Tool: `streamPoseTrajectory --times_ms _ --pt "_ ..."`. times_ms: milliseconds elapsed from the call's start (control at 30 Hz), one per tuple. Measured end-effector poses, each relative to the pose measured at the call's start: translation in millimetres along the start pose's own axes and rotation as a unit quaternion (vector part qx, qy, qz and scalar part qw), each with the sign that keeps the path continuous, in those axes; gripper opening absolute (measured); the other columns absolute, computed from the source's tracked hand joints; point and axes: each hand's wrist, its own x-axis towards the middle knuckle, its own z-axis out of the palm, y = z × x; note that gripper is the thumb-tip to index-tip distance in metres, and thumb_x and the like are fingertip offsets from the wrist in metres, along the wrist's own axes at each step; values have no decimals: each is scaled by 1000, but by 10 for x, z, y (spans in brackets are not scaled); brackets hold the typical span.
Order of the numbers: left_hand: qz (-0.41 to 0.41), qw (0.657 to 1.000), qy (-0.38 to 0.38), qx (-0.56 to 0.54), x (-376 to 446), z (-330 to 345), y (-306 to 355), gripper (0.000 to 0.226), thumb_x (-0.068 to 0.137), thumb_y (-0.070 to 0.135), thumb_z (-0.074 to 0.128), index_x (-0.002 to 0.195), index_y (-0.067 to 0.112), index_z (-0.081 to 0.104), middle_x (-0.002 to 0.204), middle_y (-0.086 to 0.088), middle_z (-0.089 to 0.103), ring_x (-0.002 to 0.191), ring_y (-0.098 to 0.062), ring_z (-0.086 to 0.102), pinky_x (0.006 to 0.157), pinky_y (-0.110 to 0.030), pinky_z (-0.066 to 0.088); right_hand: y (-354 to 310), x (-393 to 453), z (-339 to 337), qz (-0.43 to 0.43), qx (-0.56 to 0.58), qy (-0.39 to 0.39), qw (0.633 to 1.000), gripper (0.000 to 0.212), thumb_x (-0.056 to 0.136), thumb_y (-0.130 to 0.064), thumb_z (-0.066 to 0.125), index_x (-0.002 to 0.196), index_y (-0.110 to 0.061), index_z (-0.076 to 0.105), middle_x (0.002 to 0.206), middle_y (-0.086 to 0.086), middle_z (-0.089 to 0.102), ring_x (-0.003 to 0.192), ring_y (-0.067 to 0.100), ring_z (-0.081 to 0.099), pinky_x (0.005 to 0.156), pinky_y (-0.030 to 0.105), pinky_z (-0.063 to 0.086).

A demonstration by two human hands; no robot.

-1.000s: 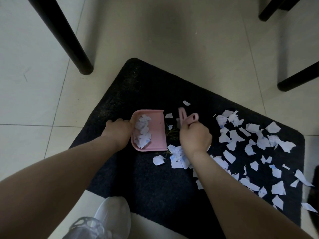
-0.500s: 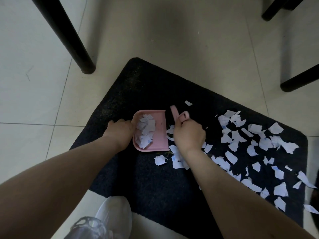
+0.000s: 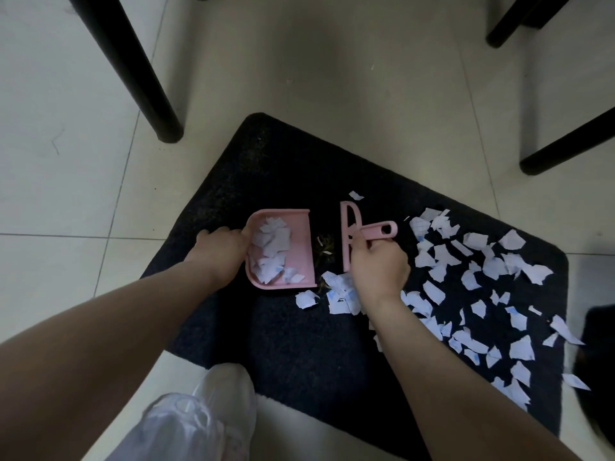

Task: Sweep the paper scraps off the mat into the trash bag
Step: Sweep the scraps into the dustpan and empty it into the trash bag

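A black mat (image 3: pixel 299 344) lies on the tiled floor. A small pink dustpan (image 3: pixel 301 251) rests on it with several white paper scraps inside. My left hand (image 3: pixel 219 251) grips the pan's left end. My right hand (image 3: pixel 377 267) grips the handle of a pink hand brush (image 3: pixel 347 234), whose head stands just right of the pan's open edge. A small pile of scraps (image 3: pixel 339 294) lies below the brush, near my right wrist. Many more paper scraps (image 3: pixel 482 277) cover the right half of the mat. No trash bag is in view.
Black furniture legs stand at the upper left (image 3: pixel 133 68) and the upper right (image 3: pixel 565 144) on the tiles. My white shoe (image 3: pixel 219 414) rests at the mat's near edge. A dark object (image 3: pixel 599 361) sits at the right border.
The brush swept left against the pan's edge, then drew back slightly to the right, with its handle now pointing right. More scraps lie in the pan. My left hand kept the pan still.
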Motion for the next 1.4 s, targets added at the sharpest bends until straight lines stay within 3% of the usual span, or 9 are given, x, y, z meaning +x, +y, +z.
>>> streamPoseTrajectory --times_ms 233,433,633,767,967,1067,1200,1300,1400 --pt "14 1000 7 -19 -445 399 -204 81 93 22 41 151 26 -15 127 1 54 109 -24 49 87 -40 37 317 -244 -71 31 -85 51 995 41 97 -35 42 76 -7 63 65 3 57 62 23 55 56 26 34" --pt "23 1000 18 -13 -553 542 -207 82 93 20 42 151 22 -16 125 2 54 109 -23 49 87 -39 38 441 -377 -96 43 -138 77 986 33 99 -38 40 97 -17 65 71 -2 53 70 22 54 60 28 37" --pt "34 999 9 -13 -501 517 -32 82 92 18 43 151 19 -15 124 1 53 110 -23 47 89 -40 37 421 -438 7 79 -176 28 981 38 100 -38 36 100 -12 65 74 3 55 69 20 48 64 29 35" --pt "28 1000 -8 -9 -419 442 188 82 91 13 45 152 15 -11 126 -3 53 112 -25 47 94 -44 38 253 -517 172 59 -150 5 987 41 101 -38 36 95 -11 66 69 -1 53 65 20 52 59 27 37" --pt "19 1000 -22 12 -408 393 260 80 92 12 44 152 12 -9 128 -6 52 115 -28 47 94 -45 38 108 -604 244 31 -126 -47 990 40 98 -39 41 85 -9 65 64 -3 51 60 18 49 50 25 27" --pt "20 999 -21 18 -419 401 261 78 93 12 42 152 12 -9 129 -6 51 115 -28 47 93 -45 39 147 -574 178 32 -112 -24 993 44 97 -39 43 77 -7 64 59 -3 47 57 18 47 48 24 25" --pt "20 999 -22 17 -424 410 256 78 93 11 43 152 12 -9 127 -6 52 114 -28 47 93 -44 40 254 -489 73 61 -108 34 992 44 98 -39 40 84 -7 67 56 -5 46 54 15 47 50 25 28" --pt "20 999 -26 19 -421 412 257 78 94 13 42 152 13 -10 128 -6 51 115 -28 47 93 -45 40 283 -533 98 50 -132 4 990 39 99 -38 39 94 -10 66 61 -5 48 62 19 50 54 26 32" --pt "19 999 -26 20 -425 410 258 79 94 13 43 152 13 -10 128 -7 51 115 -28 47 93 -45 40 202 -677 220 22 -143 -45 988 39 99 -39 39 91 -11 65 58 -7 44 59 17 49 47 24 28"
